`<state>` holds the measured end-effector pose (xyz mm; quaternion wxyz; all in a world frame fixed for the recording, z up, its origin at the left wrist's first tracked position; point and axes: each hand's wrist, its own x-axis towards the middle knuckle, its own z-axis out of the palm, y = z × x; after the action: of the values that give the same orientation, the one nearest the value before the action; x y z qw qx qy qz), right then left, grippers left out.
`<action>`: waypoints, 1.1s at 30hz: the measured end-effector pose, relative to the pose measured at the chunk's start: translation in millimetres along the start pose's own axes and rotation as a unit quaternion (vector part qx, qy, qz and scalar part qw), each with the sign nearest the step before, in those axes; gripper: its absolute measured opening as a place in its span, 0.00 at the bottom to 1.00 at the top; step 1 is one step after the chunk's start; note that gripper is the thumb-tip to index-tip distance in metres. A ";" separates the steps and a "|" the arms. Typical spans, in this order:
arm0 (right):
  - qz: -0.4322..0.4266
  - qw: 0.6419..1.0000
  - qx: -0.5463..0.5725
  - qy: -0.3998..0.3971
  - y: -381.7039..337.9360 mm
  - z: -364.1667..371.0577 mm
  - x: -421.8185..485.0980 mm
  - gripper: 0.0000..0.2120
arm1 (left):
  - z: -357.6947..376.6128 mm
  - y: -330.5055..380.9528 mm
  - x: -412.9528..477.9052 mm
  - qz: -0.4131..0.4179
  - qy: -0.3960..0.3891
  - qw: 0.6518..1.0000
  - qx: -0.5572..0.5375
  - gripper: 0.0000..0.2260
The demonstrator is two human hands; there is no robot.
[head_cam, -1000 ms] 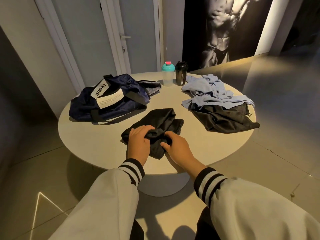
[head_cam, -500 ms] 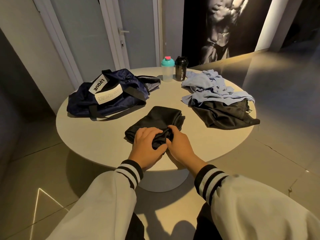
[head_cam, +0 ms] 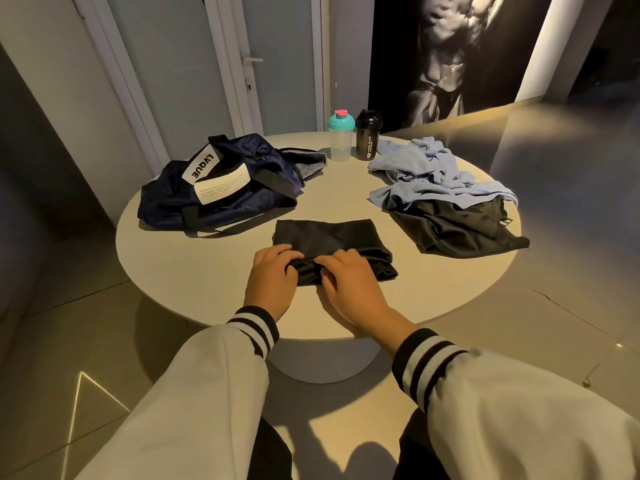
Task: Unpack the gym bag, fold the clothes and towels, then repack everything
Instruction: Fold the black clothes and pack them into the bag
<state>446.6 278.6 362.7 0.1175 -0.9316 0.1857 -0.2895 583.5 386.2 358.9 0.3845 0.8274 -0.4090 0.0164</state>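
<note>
A navy fabric gym bag (head_cam: 221, 192) lay at centre left on the round beige desk (head_cam: 194, 271). At centre, the left hand (head_cam: 273, 278) and right hand (head_cam: 349, 282) each had a clenched grip on the near edge of a folded black garment (head_cam: 329, 240); light-blue and black clothes (head_cam: 446, 199) were heaped at right.

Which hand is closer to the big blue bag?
The left hand. It holds the near edge of the black garment, just below the navy gym bag on the table's left side. The right hand grips the same edge further right, away from the bag.

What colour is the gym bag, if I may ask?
Navy gym bag, black straps; head view.
</note>
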 end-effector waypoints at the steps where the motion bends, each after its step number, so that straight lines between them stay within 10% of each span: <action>1: -0.001 1.000 0.000 0.028 0.0 1.7 1.7 0.12 | -0.2 1.9 -2.4 0.012 0.004 1.000 -0.008 0.14; 33: 0.099 0.990 0.017 0.102 -3.4 10.0 4.1 0.06 | 12.4 22.8 -15.3 0.029 0.036 0.996 0.078 0.02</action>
<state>456.5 281.1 357.8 0.1415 -0.8722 0.2832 -0.3729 554.1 379.8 359.1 0.3325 0.8417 -0.4161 0.0886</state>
